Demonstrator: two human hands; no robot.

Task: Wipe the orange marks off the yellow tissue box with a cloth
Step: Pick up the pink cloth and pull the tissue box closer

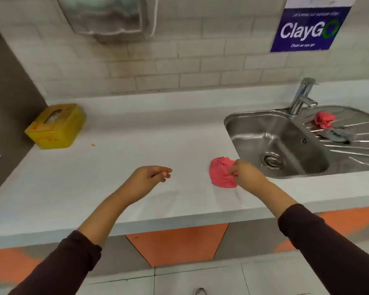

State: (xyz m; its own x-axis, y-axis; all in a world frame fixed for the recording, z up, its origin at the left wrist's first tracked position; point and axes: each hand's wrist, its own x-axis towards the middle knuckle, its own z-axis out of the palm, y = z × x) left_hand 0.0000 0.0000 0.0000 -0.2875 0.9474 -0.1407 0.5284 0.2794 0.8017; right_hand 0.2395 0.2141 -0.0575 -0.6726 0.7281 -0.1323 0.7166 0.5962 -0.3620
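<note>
The yellow tissue box (55, 126) stands at the far left of the white counter (119, 158), against the grey side wall, with orange marks on its top and front. A crumpled pink cloth (221, 172) lies on the counter just left of the sink. My right hand (244, 172) pinches the cloth's right edge with curled fingers. My left hand (150, 177) hovers over the middle of the counter, fingers loosely bent, holding nothing, well away from the box.
A steel sink (273, 143) with a tap (301, 96) is set into the counter at right. A second pink cloth (324, 119) and a grey cloth (337, 135) lie on its drainboard. A dispenser (109, 15) hangs on the tiled wall. A small orange speck (93, 144) lies near the box.
</note>
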